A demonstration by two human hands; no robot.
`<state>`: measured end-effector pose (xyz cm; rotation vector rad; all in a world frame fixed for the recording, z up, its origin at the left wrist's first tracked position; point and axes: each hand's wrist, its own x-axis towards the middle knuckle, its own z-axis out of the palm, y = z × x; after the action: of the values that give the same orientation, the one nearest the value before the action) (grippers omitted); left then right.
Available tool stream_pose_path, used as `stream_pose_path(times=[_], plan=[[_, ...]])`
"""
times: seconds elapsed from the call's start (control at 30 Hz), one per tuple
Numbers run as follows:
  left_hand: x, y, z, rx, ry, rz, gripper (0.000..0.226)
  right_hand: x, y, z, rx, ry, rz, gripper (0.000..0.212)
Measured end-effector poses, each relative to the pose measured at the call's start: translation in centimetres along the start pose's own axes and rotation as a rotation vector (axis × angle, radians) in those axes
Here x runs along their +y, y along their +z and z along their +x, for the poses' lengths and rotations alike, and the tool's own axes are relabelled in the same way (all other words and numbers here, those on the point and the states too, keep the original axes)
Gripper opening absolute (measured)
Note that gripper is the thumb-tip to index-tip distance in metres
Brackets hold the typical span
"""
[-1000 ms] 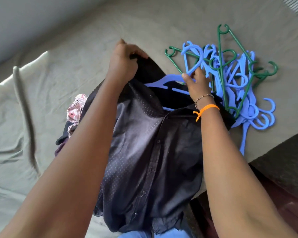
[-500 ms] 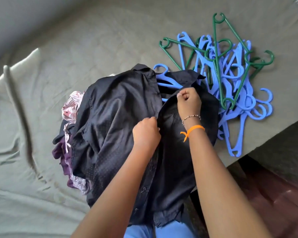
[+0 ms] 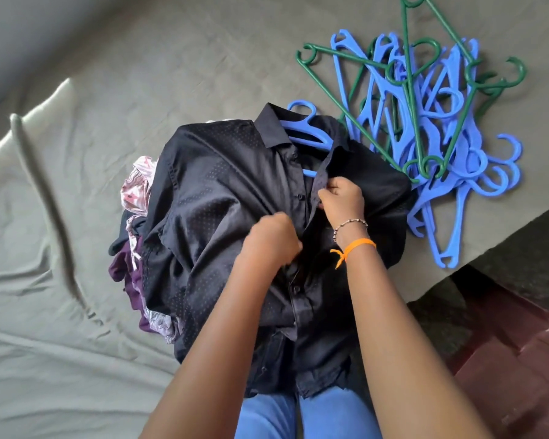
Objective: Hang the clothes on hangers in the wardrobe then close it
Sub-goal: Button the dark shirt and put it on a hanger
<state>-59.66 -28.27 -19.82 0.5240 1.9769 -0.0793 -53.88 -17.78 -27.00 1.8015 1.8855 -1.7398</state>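
Shirt [image 3: 235, 198], dark, lies on the bed [image 3: 61, 280] with blue hanger [image 3: 308, 134] inside, left hand [image 3: 271, 239] and right hand [image 3: 343, 201] grip pinching the placket to button; hanging, remaining clothes, wardrobe closing all left.

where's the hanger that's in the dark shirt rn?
Head view, upper middle: the blue hanger sits inside the dark shirt's collar, hook poking out toward the hanger pile on its right, just above the right hand.
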Motion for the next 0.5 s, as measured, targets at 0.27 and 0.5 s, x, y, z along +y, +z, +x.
stream_pose_path(times=[0.27,0.5], plan=[[1.1,-1.3,3.3,0.512,0.088,-0.266,0.018,0.4,-1.2,-0.9,-0.103,0.078,0.358,0.014],[1.4,-0.6,4.0,0.595,0.077,-0.247,0.01,0.4,-1.0,-1.5,-0.081,-0.025,0.08,0.03]])
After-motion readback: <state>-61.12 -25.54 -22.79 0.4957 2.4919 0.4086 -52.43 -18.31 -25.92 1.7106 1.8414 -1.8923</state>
